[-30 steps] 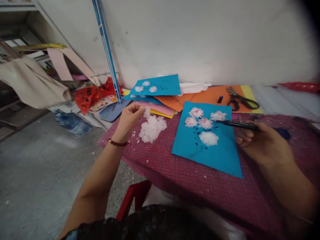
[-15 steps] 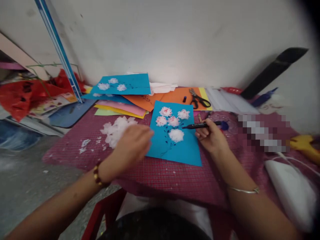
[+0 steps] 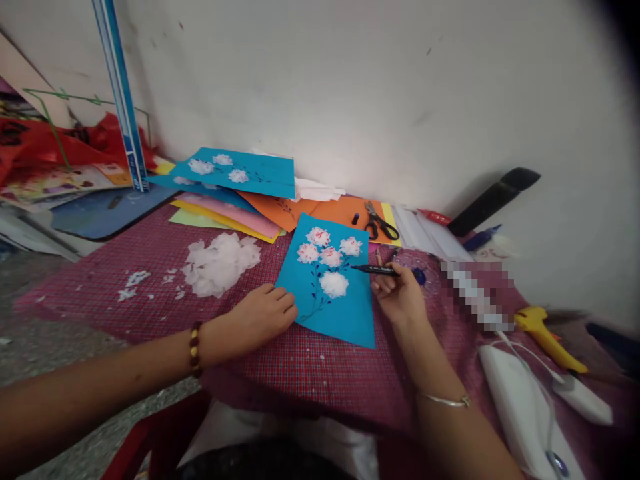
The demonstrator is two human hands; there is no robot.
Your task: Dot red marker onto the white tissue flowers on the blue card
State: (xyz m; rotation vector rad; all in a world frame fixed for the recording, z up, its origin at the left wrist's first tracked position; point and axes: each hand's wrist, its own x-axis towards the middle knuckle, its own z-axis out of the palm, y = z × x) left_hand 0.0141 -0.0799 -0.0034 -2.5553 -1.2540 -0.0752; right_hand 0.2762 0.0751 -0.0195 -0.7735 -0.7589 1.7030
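Blue paper (image 3: 350, 325) lay on the table (image 3: 125, 257); the right hand (image 3: 401, 299) gripped a pen (image 3: 376, 270) over it. The left hand (image 3: 261, 312) was at its edge; whether gripping, I could not tell.

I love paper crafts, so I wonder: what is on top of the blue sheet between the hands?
The blue sheet carries five white flowers, some streaked red, with dark stems and leaves. The flowers hide the surface beneath; the left hand covers part of one edge.
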